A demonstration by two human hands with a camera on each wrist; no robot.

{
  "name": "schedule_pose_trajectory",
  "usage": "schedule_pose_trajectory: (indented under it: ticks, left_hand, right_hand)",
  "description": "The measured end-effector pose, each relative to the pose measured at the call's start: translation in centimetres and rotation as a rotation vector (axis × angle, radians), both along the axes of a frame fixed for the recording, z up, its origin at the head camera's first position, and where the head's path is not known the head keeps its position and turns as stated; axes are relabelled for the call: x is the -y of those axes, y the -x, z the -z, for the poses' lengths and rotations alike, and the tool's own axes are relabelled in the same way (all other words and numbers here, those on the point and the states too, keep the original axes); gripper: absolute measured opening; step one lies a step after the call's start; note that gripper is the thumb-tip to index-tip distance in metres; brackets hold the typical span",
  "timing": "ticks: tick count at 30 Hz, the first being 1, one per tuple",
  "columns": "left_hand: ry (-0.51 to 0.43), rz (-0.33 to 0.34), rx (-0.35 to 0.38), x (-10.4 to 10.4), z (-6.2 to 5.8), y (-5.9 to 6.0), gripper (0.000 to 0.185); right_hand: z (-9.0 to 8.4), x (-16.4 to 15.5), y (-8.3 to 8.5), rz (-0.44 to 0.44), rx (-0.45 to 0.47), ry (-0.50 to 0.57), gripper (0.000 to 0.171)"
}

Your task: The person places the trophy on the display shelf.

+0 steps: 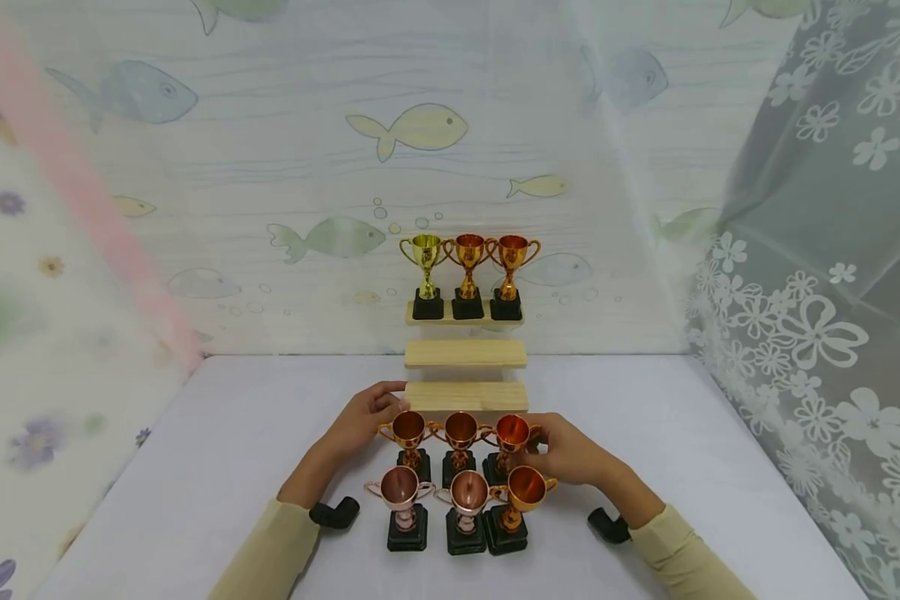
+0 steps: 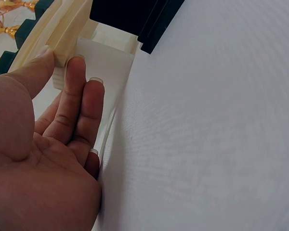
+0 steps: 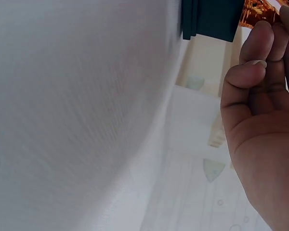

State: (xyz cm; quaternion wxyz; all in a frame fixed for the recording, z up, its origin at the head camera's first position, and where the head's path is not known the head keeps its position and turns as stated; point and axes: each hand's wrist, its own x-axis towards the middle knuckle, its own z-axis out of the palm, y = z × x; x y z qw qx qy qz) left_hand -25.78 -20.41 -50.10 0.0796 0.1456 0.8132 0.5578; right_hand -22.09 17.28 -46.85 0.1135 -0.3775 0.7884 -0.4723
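1. A red-orange glossy two-handled trophy cup with a black base (image 1: 512, 432) stands at the right end of a rear row, before the stand; the right hand (image 1: 570, 450) pinches its stem, though whether its base is raised cannot be told.
2. The left hand (image 1: 367, 417) touches the left end of the stand's pale wooden lowest step (image 1: 465, 395), fingers fairly straight, well apart from the right hand.
3. Two bronze-coloured trophies (image 1: 408, 428) complete that row, between the step and the nearer cups.
4. Nearest the person, two rose-pink metallic trophies (image 1: 399, 485) and a shiny orange trophy (image 1: 527, 487) stand in front of the rear row; the orange one is just beside the right hand.
5. The pale wooden top step (image 1: 447, 317) bears one yellow-gold trophy (image 1: 426, 249) and two copper-orange trophies (image 1: 469, 249).
6. Behind hangs a white fish-printed curtain (image 1: 450, 192); grey sheer fabric with white flowers (image 1: 832, 267) hangs at right.
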Motion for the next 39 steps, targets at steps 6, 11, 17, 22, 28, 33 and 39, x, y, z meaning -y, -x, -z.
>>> schedule_pose_trajectory:
  ticks: [6,11,17,22,28,33,39]
  left_hand:
    - [0.004,-0.009,-0.004,0.0,-0.1,0.0,0.047]
    - [0.012,-0.024,-0.007,0.0,0.0,0.1,0.047]
    - [-0.019,0.001,-0.007,0.1,-0.1,0.1,0.047]
    - [-0.033,0.007,-0.004,0.1,-0.1,0.1,0.049]
    - [-0.022,0.003,-0.003,0.1,-0.1,0.1,0.049]
    - [-0.006,0.001,-0.015,0.1,-0.1,0.1,0.049]
    - [-0.008,-0.006,-0.008,0.0,0.1,0.1,0.047]
  right_hand:
    - [-0.1,-0.3,0.3,-0.016,-0.013,0.012,0.016]
    - [-0.7,-0.6,0.5,-0.009,-0.012,0.021,0.012]
    - [-1.4,-0.9,0.6,0.033,0.009,0.003,0.012]
    - [-1.9,-1.1,0.7,0.061,0.020,0.009,0.012]
    - [-2.9,-1.2,1.0,0.070,0.044,0.018,0.015]
    - [-3.9,-1.3,1.7,0.105,0.031,0.011,0.021]
    - [-5.4,-1.2,2.7,0.199,0.062,0.011,0.025]
